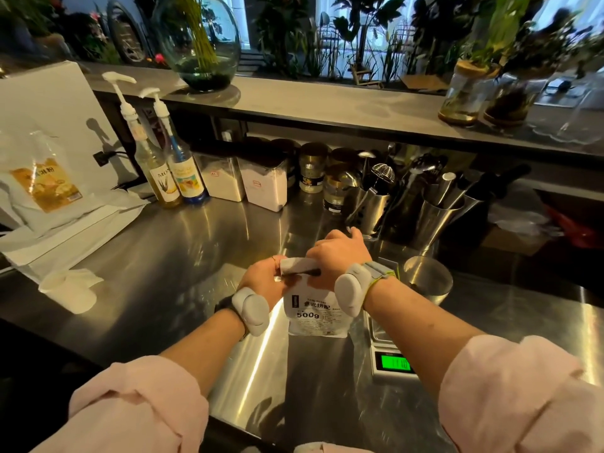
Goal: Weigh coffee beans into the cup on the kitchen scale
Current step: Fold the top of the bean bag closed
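- Coffee bean bag [315, 313] stands upright on the steel counter [183, 256], just left of the kitchen scale [390, 361], right in front of us.
- Bag is white, marked 500g; its top is folded or rolled over, and both our hands sit on that fold.
- Left hand [263, 277] pinches the left end of the folded top; right hand [338, 256] is clamped over the right end. Neither hand is free.
- We can't tell whether the top is being opened or closed; the mouth of the bag is hidden under our fingers.
- Scale is on: green display is lit, digits too blurred to read. Most of its platform is hidden behind our right forearm.
- Steel cup [428, 279] stands near the far end of the scale; we can't tell if it rests on the platform or just beside it on the counter.
- No beans visible in the cup from this angle, none loose on the counter.
- Our read: early stage. Scale powered, bag and cup at hand.
- Left to do, as we judge it: open the bag, confirm the cup is on the platform and tared, pour to target weight, reseal.
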### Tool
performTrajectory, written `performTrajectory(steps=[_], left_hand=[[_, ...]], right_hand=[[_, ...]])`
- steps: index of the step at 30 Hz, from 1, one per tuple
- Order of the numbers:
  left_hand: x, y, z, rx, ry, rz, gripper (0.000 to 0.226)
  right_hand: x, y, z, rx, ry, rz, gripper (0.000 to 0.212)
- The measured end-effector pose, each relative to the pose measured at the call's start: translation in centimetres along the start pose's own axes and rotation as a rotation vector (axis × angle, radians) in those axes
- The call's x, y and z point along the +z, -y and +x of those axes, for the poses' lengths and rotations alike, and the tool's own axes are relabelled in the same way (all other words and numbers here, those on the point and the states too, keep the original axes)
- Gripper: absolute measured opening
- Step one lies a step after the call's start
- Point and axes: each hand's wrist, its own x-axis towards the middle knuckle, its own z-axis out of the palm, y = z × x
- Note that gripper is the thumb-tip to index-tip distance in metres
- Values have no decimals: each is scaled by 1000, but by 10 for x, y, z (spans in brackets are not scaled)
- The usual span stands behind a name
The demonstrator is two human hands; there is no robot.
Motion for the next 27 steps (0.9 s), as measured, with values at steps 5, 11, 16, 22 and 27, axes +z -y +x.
performTrajectory(steps=[5,11,16,22,27], left_hand=[[-4,0,-2,-93,33,-127,24],[-4,2,3,-47,22,19,12],[-4,1,6,-18,41,94,7],[-3,-2,7,-20,57,129,15],[-4,-3,9,-27,69,134,14]], right_hand=[[-1,7,3,36,11,35,18],[1,8,0,32,-45,63,15],[-1,9,0,17,-43,52,19],[0,10,0,-11,-66,13,24],[1,9,2,8,-56,10,28]])
